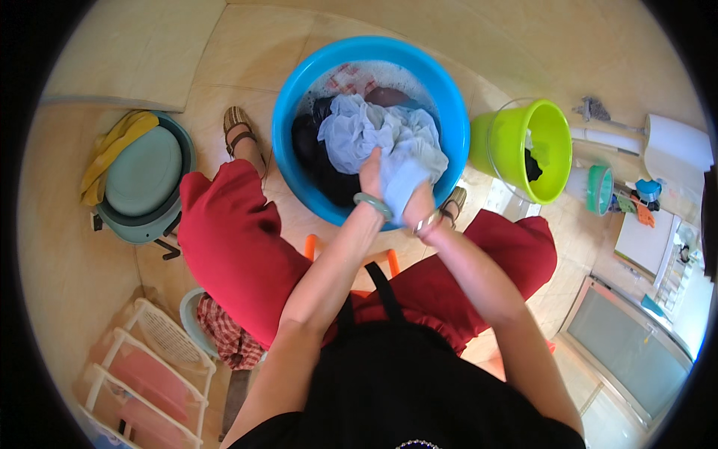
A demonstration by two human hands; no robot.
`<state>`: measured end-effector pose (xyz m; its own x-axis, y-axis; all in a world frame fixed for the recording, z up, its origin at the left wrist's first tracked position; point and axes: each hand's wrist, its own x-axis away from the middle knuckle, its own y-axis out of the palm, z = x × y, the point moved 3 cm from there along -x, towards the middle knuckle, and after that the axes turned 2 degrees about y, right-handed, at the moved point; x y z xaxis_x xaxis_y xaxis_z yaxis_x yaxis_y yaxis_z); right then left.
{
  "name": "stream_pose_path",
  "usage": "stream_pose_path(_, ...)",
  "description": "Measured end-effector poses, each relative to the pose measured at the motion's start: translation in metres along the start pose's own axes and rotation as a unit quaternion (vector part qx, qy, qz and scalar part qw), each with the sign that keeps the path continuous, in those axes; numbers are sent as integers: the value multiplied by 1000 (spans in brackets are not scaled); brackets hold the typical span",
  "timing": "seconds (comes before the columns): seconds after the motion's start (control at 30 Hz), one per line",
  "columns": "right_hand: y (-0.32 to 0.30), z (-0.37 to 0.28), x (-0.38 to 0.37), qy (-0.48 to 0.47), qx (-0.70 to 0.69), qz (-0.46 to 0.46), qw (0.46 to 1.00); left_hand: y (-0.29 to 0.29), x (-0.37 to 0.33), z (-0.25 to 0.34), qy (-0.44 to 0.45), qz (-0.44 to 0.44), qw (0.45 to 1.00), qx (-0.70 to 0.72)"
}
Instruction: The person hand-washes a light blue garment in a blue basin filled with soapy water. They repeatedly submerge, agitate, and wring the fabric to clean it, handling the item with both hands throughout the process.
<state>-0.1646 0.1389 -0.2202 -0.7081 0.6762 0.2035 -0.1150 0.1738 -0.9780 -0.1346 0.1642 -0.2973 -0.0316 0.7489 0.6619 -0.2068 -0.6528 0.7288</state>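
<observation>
A large blue basin [293,179] of sudsy water stands on the floor between my feet. Over its near side, my left hand [371,176] and my right hand [419,205] are closed on a wet, pale blue garment [383,135]. Part of the cloth is bunched between the two hands, and the rest spreads crumpled across the basin. Dark clothes [313,161] lie along the left inside of the basin. Red-and-white checked cloth [350,77] shows through the suds at the far side. My fingers are partly hidden by the garment.
A lime-green bucket [516,146] with dark cloth inside is right of the basin. Folded grey-green basins [143,168] with a yellow cloth [112,153] stand left. A white rack [149,367] and red checked cloth [228,333] are lower left. Orange stool legs [394,262] show beneath me.
</observation>
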Motion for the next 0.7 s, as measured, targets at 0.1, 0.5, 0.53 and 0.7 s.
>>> stream_pose_path(0.1, 63, 71, -19, 121, -107, 14, 987, -12, -1, -34, 42, 138, 974, -172)
stream_pose_path(0.5, 25, 8, 15, -8, -85, 93, 992, -25, -20, -11, 12, -37, 999, 35)
stream_pose_path(0.53, 40, 38, 11, 41, -89, 54, 994, -9, -5, -16, 7, 33, 998, -55)
stream_pose_path(0.7, 75, 136, 5, 160, 36, 75, 984, 33, 21, -21, 16, 130, 981, -142)
